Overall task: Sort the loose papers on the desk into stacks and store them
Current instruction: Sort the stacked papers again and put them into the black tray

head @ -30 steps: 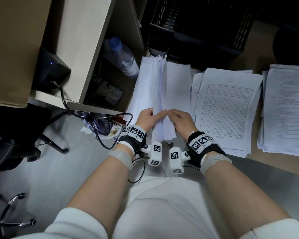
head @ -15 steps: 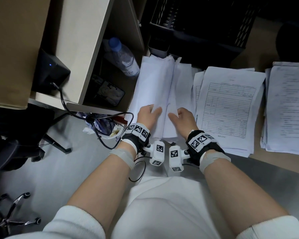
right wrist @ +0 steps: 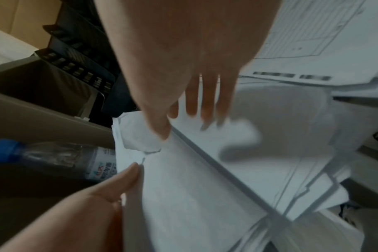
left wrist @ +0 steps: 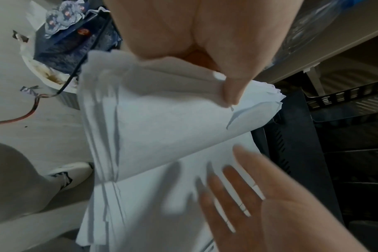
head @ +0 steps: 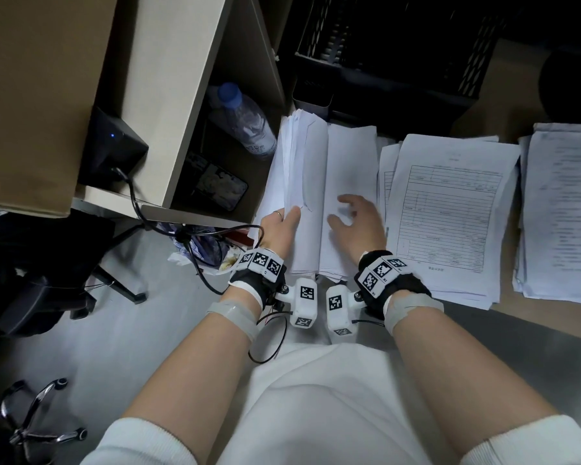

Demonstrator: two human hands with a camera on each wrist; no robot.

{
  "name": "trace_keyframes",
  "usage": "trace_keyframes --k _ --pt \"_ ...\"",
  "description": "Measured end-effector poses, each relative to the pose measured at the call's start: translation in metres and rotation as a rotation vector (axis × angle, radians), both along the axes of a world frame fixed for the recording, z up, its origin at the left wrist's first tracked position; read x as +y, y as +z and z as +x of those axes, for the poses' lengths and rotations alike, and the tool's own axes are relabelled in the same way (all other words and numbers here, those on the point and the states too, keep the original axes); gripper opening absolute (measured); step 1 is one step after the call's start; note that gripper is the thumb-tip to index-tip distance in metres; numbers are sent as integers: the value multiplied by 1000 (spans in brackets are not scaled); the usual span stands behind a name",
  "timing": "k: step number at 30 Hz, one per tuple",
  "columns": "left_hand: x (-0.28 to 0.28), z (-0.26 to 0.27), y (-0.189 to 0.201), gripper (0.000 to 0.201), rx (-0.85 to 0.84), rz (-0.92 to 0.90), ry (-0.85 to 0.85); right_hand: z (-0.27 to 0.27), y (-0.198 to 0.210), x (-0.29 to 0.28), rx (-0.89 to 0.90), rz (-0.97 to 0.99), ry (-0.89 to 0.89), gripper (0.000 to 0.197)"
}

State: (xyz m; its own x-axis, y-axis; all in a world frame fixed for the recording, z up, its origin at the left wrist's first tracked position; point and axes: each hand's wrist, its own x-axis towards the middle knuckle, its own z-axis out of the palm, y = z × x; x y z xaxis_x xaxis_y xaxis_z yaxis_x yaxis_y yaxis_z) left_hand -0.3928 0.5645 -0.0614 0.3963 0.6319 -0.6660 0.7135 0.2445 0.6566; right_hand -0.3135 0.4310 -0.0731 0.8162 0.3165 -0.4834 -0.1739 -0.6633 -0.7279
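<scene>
Blank white paper stack (head: 346, 182) lies at the left end of the tabletop (head: 483, 75), its upper sheets folded back leftward as a lifted sheaf (head: 302, 169). Left hand (head: 279, 229) holds that sheaf at its near edge, thumb on top and fingers curled beneath, grip clamped on the paper; the left wrist view shows the thumb (left wrist: 233, 85) pressing the fold. Right hand (head: 359, 226) is over the exposed sheets, fingers spread and straight, grip apart; contact with the paper cannot be told, hand blurred. Just right, a stack of printed forms (head: 450, 209), then 1 more text stack (head: 564, 209) at the far right. Black mesh tray (head: 399, 55) behind. Water bottle (head: 242, 119) in the shelf left of the papers.
</scene>
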Motion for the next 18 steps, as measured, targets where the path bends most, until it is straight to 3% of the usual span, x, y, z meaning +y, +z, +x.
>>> trace_keyframes --k 3,8,12,15,17,18 --pt "-3 4 -3 37 -23 -116 115 -2 3 11 364 122 11 77" --pt "0 7 -1 27 -33 -96 76 -4 1 12 449 150 -61 104" --pt "4 2 -6 32 -16 33 15 2 1 4 334 -34 0 83" --pt "3 -6 -10 39 -31 56 4 7 -8 -4 255 -180 2 53" --pt "3 -10 -12 45 -86 47 28 9 -19 -8 222 -229 -22 24" --pt "3 -12 -13 47 -95 60 28 9 -21 -10 213 -214 -30 23"
